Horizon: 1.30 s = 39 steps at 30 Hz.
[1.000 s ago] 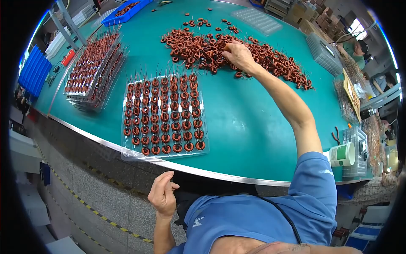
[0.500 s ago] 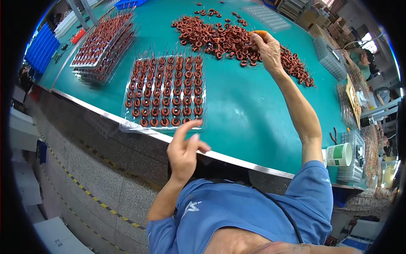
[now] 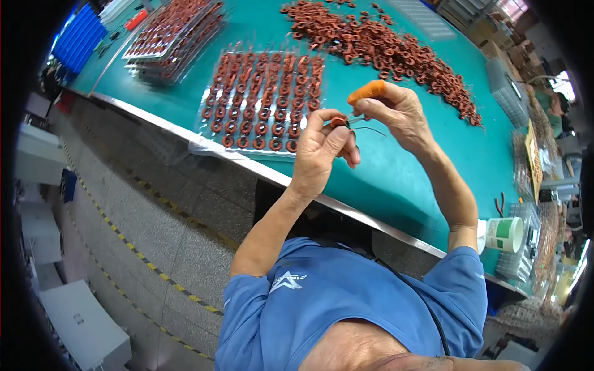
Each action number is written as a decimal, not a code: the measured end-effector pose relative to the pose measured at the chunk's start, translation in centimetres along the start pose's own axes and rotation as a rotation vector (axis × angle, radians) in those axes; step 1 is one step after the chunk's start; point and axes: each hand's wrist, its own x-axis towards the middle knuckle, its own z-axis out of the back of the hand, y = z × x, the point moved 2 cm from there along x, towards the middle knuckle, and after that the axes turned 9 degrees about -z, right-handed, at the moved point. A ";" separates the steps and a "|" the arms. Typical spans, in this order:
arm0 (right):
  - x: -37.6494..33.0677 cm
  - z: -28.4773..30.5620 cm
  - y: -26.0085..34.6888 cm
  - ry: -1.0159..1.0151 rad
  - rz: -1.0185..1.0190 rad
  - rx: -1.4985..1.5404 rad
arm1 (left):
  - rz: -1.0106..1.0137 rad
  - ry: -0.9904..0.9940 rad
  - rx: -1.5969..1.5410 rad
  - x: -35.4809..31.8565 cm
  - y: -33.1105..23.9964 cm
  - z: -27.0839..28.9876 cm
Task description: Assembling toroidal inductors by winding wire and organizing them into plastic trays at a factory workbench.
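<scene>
My left hand (image 3: 318, 148) pinches a small copper-wound ring coil (image 3: 338, 122) between thumb and forefinger, above the front part of the table. Close on its right, my right hand (image 3: 399, 117) has thumb and forefinger together at the coil's thin wire leads (image 3: 371, 128); an orange finger cot (image 3: 369, 91) covers the forefinger. One dark lead sticks out freely below the right hand. Just left of my hands lies a clear plastic tray (image 3: 204, 133) filled with rows of similar coils, their leads pointing up. A large loose heap of coils (image 3: 383, 46) spreads over the back right.
Stacked full trays (image 3: 176, 40) stand at the back left, near blue bins (image 3: 77, 40). An empty clear tray (image 3: 427, 18) lies behind the heap. At the right are a white-green tub (image 3: 504, 235), pliers (image 3: 499, 203) and more clear trays (image 3: 523, 247). The table's pale front edge (image 3: 352, 210) runs before me.
My right hand has come back from the heap toward me with a coil, which my left hand now grips. My left hand has risen rightward to meet it. The whole view has shifted.
</scene>
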 end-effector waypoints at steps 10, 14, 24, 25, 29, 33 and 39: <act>-0.2 -1.5 0.2 0.048 -0.045 -0.122 | -0.122 0.118 0.385 -0.7 -2.1 0.4; -0.4 -1.9 -0.2 0.009 -0.013 -0.202 | -0.130 0.105 0.475 -1.1 -2.0 0.8; -1.2 -3.8 0.5 -0.218 0.254 -0.475 | -0.148 -0.069 0.515 -0.6 -2.3 3.0; -1.3 -3.6 0.1 -0.203 0.260 -0.422 | -0.149 -0.045 0.436 -1.0 -2.5 2.4; -1.2 -3.9 -1.4 -0.274 0.272 -0.251 | -0.104 -0.028 0.346 -0.6 -3.1 2.0; -1.6 -4.9 -1.3 -0.250 0.307 -0.219 | -0.081 -0.101 0.357 -0.8 -3.2 2.2; -0.5 -5.2 -5.0 -0.073 -0.210 0.736 | -0.093 -0.124 0.219 -0.9 -2.2 1.8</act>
